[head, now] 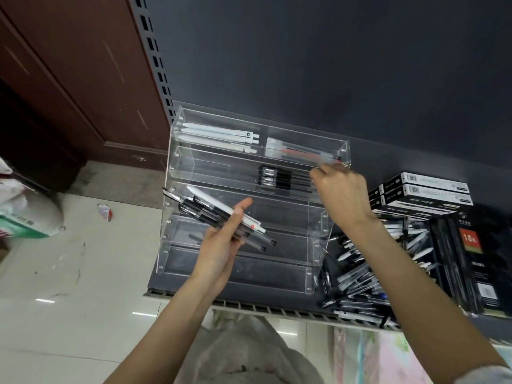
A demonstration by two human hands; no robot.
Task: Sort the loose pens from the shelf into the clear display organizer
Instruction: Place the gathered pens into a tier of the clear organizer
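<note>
Where boxes stack, "18K" label [470,238].

1 head view, looking steeply down, close over shelf [249,296]

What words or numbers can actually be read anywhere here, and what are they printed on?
"18K": on a red label on the black box at the right of the shelf.
White-and-black pen boxes: barcodes and print, too small to read.
White pen in the left hand: a small red mark, unreadable.
White pens in the organizer: tiny dark marks, unreadable.
</note>
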